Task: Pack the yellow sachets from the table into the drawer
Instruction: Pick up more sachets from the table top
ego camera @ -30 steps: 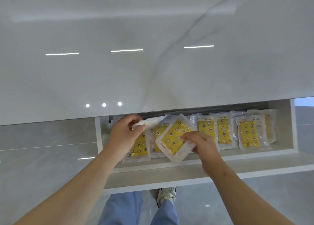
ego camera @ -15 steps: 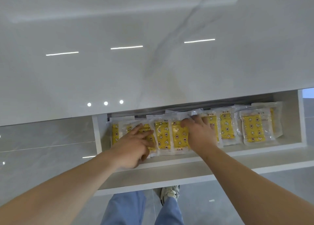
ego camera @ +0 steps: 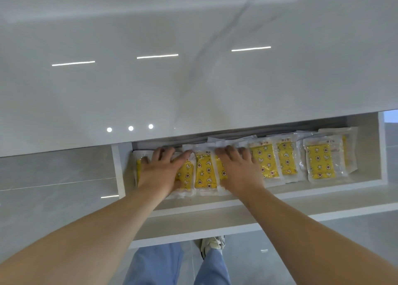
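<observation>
head view: glossy white table overhangs open drawer.

Glossy white veined tabletop mirrors strip lights; grey tiled floor below.

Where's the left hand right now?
In the head view, the left hand lies flat on sachets in the drawer, at its left end, beside the right hand.

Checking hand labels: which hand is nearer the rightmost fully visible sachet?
Right. The right hand lies flat mid-drawer, two packs from that sachet; the left hand presses packs at the opposite end.
</observation>
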`<state>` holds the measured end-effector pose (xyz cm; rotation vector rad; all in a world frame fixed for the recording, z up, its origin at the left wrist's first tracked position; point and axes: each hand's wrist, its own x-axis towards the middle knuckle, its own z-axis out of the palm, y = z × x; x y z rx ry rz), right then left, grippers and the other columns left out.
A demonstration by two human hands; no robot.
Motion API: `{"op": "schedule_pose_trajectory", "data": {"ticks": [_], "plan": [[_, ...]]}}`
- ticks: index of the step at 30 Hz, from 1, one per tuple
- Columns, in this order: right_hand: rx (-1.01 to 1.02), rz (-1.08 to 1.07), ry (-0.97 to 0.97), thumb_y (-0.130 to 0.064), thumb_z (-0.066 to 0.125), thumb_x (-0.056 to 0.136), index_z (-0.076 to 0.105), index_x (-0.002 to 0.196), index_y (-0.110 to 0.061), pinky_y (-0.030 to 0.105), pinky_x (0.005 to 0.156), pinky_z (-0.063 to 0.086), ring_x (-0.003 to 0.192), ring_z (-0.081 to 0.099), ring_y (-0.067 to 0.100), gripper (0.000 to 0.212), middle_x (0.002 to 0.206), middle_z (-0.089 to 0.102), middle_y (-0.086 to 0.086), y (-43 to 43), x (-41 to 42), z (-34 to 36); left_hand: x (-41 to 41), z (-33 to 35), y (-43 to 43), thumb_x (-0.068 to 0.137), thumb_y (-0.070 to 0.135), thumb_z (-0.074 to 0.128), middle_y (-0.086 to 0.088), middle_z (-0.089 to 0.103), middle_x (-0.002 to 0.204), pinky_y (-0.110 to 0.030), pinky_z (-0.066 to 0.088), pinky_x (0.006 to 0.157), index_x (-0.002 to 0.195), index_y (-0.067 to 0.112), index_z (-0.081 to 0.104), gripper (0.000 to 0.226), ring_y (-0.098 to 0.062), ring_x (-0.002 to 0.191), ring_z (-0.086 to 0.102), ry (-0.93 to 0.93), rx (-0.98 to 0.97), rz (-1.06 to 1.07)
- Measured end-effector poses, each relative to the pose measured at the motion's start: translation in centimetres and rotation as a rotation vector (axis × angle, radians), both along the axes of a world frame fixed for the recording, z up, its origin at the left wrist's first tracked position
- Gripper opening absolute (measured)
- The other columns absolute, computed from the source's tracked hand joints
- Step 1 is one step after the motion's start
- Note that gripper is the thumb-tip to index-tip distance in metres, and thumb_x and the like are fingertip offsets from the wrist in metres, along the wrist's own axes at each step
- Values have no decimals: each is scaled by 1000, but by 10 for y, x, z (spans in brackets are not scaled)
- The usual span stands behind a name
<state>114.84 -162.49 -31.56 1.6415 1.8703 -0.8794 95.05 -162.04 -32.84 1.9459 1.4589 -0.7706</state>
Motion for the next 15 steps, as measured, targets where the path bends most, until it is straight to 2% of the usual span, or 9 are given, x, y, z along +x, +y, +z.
{"op": "schedule_pose_trajectory", "data": {"ticks": [2,4,6,7,9,13,15], "plan": [[-9,-60,24,-18,50,92,5,148,-30,47,114,20,144,6,34,73,157,5,3,-7,-2,4,4,2,1,85,52,56,1,11,152,-55,28,108,145,44,-9,89,-29,141,11,19,-49,19],[-66,-102,-8,-22,39,97,-3,149,-32,49,117,6,145,-10,35,67,158,-12,4,-13,-2,10,7,6,3,88,47,54,1,3,155,-60,21,109,144,42,-15,89,-30,143,4,39,-75,16],[-112,-136,-44,-28,37,98,-2,149,-34,52,116,0,143,-16,36,64,157,-19,4,-18,-1,20,6,15,3,89,45,53,3,-7,157,-63,11,110,144,40,-18,90,-31,144,-5,52,-87,50],[-129,-166,-47,-29,38,97,1,149,-35,52,115,0,144,-16,35,64,157,-19,3,-22,0,27,5,21,0,88,45,53,3,-10,157,-62,9,111,144,39,-17,90,-30,145,-7,46,-83,80],[-146,-255,-29,-30,40,97,6,149,-33,51,116,2,145,-13,34,63,158,-14,2,-26,-1,42,3,36,-7,87,45,55,3,-6,157,-58,14,114,146,37,-10,88,-28,145,-2,2,-41,129],[-114,-395,64,-32,43,95,18,147,-27,46,116,14,146,3,29,58,158,4,1,-22,-7,88,1,88,-11,94,36,47,4,18,154,-38,29,112,146,29,21,59,-19,140,22,-142,26,155],[-68,-442,141,-32,45,94,27,143,-26,44,114,22,143,14,27,53,156,12,-1,-15,-11,114,2,119,-8,96,27,45,8,30,148,-25,35,104,142,27,32,48,-13,131,36,-234,74,224]]}}
